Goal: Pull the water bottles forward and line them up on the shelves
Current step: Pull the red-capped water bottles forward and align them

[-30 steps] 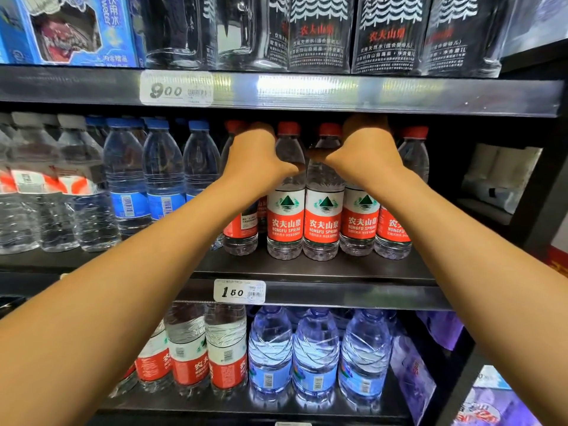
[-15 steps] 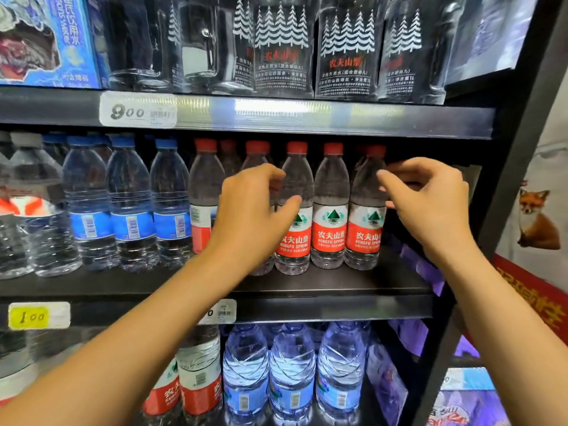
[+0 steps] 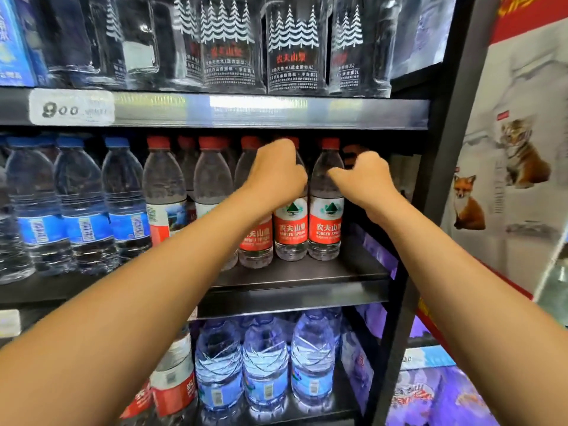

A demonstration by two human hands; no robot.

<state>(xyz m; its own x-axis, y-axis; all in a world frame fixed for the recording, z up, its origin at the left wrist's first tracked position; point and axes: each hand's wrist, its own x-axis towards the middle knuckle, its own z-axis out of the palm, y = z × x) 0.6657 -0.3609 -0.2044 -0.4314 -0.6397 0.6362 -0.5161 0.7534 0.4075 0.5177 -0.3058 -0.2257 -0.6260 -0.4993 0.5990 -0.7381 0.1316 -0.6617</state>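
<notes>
Middle shelf (image 3: 301,273): red-capped water bottles (image 3: 325,207) stand upright at its right end, well back from the front edge; blue-capped bottles (image 3: 81,207) fill the left.
Left hand (image 3: 276,176): up at the shoulder of the second red-capped bottle from the right, fingers curled round it.
Right hand (image 3: 365,179): just right of the end bottle, thumb touching its shoulder; fingers curled behind, whether they grasp anything I cannot tell.
Upper shelf: dark tree-print bottles (image 3: 292,47), a price tag (image 3: 72,107) below.
Lower shelf: blue-labelled bottles (image 3: 266,367).
</notes>
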